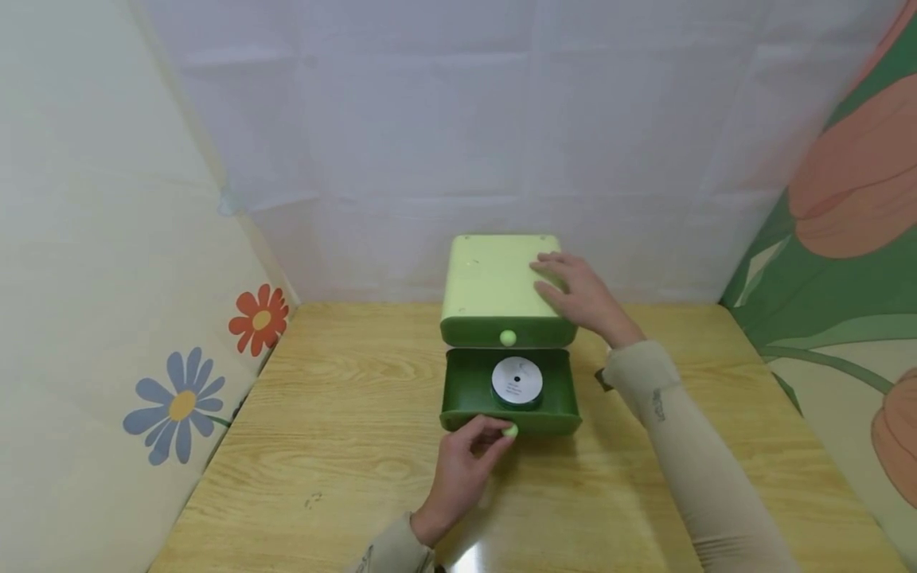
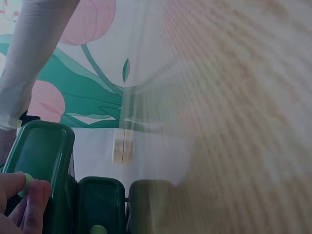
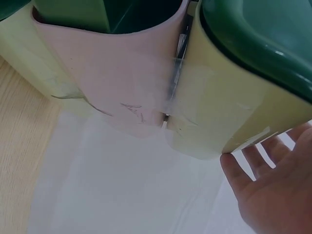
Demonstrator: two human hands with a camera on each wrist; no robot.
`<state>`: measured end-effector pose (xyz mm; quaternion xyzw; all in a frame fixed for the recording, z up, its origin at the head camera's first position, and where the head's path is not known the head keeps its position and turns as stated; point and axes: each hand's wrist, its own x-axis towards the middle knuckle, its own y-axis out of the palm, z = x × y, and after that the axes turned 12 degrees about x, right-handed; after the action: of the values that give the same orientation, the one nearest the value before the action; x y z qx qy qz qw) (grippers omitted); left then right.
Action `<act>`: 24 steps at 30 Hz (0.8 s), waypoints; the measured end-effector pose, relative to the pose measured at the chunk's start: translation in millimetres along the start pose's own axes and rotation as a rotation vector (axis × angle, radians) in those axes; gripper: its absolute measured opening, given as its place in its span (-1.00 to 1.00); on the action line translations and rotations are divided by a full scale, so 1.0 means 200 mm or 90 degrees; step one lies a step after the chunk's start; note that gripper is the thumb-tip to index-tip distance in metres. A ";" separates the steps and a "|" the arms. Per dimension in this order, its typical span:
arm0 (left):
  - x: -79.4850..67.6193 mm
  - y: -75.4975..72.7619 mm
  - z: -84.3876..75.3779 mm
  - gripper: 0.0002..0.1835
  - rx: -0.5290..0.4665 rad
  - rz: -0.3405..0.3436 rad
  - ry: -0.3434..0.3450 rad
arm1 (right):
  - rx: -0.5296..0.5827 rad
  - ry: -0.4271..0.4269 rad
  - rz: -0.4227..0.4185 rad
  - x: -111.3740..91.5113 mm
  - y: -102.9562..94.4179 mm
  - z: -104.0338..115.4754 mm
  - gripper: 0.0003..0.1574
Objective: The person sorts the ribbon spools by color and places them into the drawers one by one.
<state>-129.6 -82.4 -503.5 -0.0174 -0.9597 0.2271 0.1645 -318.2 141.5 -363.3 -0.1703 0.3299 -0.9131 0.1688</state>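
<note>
A small drawer cabinet with a light green top stands on the table. Its upper drawer front is closed, with a pale green knob. Below it a dark green drawer is pulled out, holding a round spool with a white printed label. My left hand pinches this drawer's knob between thumb and fingers. My right hand rests on the cabinet top's right side, fingers spread. The right wrist view shows its fingertips at the edge of the yellowish casing.
A further drawer front shows beneath the pulled-out one. A small dark item lies right of the cabinet, partly behind the right sleeve. A pale upright object stands on the wooden table. A white sheet hangs behind.
</note>
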 end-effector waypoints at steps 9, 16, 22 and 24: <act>0.07 0.00 0.02 -0.86 0.018 0.017 -0.007 | 0.000 0.007 0.001 0.00 0.00 -0.01 -0.35; 0.12 0.01 0.04 -0.84 0.023 0.012 0.003 | 0.000 0.003 -0.001 0.01 0.01 -0.02 -0.35; 0.16 0.02 0.05 -0.85 0.021 -0.001 0.012 | 0.000 0.000 -0.005 0.01 0.01 -0.02 -0.35; 0.18 0.02 0.05 -0.85 0.023 -0.006 0.020 | -0.001 -0.001 -0.005 0.01 0.01 -0.02 -0.35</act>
<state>-166.8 -79.5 -503.8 -0.0132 -0.9529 0.2431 0.1810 -322.0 141.3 -367.6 -0.1726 0.3299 -0.9132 0.1654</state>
